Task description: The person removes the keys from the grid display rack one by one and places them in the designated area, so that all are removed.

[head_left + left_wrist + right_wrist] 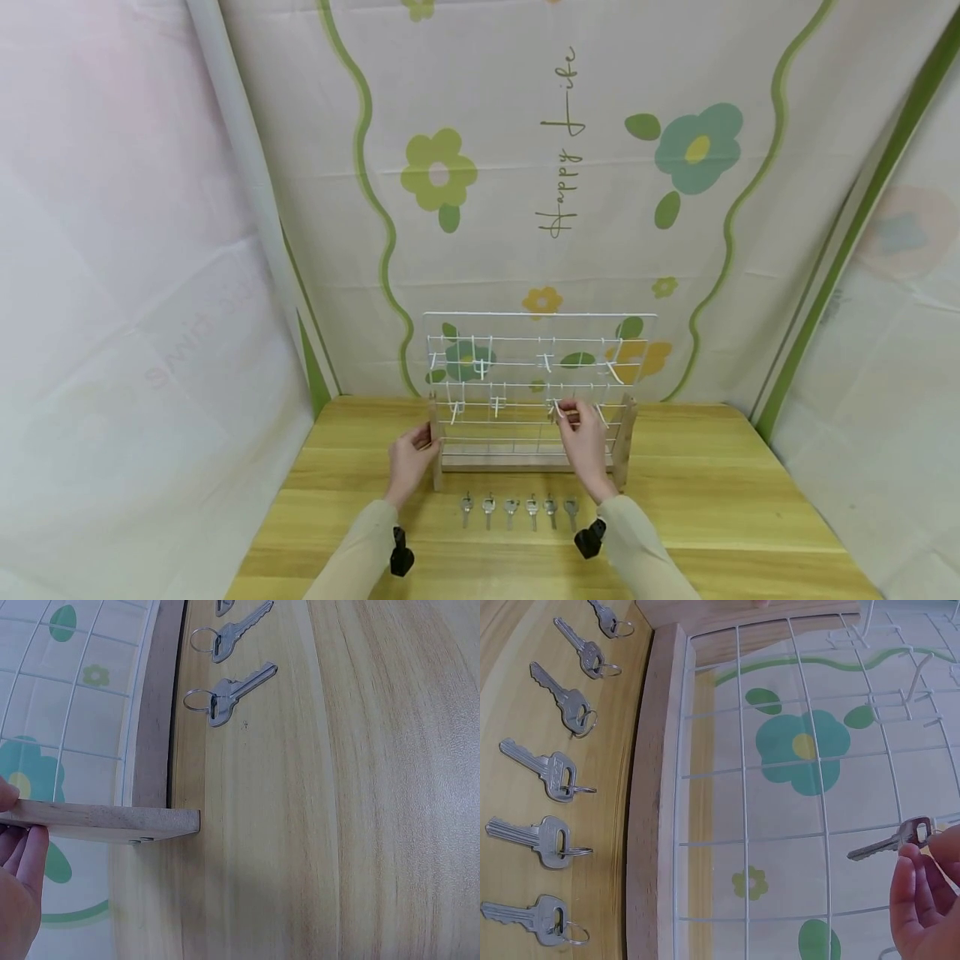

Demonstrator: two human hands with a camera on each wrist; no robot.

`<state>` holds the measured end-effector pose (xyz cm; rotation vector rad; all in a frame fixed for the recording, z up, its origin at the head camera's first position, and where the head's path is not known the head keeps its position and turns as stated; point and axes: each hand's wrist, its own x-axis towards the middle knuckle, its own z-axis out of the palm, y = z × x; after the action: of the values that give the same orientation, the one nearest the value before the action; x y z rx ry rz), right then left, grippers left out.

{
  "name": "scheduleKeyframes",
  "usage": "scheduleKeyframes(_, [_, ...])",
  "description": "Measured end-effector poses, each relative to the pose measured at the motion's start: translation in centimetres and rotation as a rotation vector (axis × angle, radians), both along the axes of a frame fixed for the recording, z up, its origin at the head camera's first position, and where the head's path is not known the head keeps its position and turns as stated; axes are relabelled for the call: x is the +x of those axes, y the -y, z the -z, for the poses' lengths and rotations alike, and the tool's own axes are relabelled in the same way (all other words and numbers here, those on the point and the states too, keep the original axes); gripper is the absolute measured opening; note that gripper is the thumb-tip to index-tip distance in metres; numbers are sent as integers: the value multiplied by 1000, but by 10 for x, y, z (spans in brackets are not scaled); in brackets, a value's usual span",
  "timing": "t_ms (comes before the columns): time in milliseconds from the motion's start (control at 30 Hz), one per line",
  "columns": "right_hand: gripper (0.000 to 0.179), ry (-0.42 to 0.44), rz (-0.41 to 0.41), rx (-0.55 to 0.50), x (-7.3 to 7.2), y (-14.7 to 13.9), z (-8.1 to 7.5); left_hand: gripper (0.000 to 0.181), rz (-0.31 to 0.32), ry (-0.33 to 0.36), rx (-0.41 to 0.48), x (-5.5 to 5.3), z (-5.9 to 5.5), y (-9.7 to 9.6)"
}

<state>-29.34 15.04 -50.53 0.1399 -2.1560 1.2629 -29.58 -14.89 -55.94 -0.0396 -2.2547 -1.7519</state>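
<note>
A white wire grid rack (540, 314) stands upright in a wooden frame, with two rows of white hooks on it. My left hand (410, 458) grips the frame's left wooden side post (112, 816), thumb on one face and fingers on the other. In front of the grid, at the lower row of hooks, my right hand (582, 437) pinches a silver key (885, 846) by its ring end. The blade points away from the fingertips in the right wrist view.
Several silver keys (489, 505) with rings lie in a row on the wooden table (720, 500), just before the rack's base bar (517, 468). A patterned cloth (510, 258) hangs behind the rack, and more cloth flanks both sides.
</note>
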Motion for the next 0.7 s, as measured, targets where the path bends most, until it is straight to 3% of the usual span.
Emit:
scheduleKeyframes(367, [6, -22, -30, -3, 12, -3, -6, 41, -3, 10, 0, -1, -2, 0])
scheduleKeyframes(500, [4, 9, -53, -14, 20, -5, -8, 41, -2, 15, 8, 1, -3, -1])
scheduleKeyframes(700, [4, 30, -25, 42, 26, -8, -10, 41, 9, 7, 24, 5, -5, -1])
